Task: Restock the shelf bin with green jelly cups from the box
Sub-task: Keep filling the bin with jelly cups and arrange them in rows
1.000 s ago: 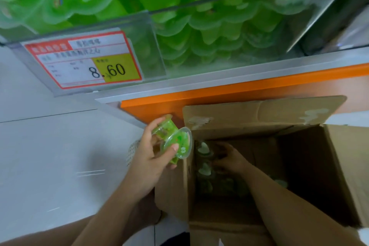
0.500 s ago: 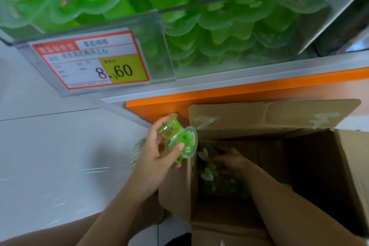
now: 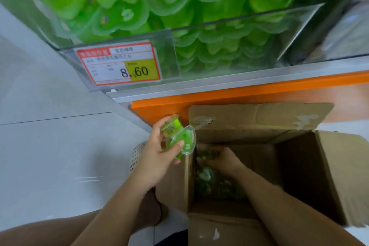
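While poised just left of the open brown cardboard box (image 3: 329, 175), curls the fingers and thumb of the left hand (image 3: 157, 156) round what looks like two green plastic jelly cups (image 3: 179, 138). Reaches the right hand (image 3: 225, 161) down among more such cups (image 3: 204, 174) inside; grip too dim to tell. Below, pale tiled floor (image 3: 50, 156); above, clear cup-filled shelf bin (image 3: 239, 20).

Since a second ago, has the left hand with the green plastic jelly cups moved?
No: left hand and green plastic jelly cups stay beside the brown cardboard box's upper-left corner.

One head-worn view looks steeply down, close over box (image 3: 259, 118) and shelf bin (image 3: 239, 24)
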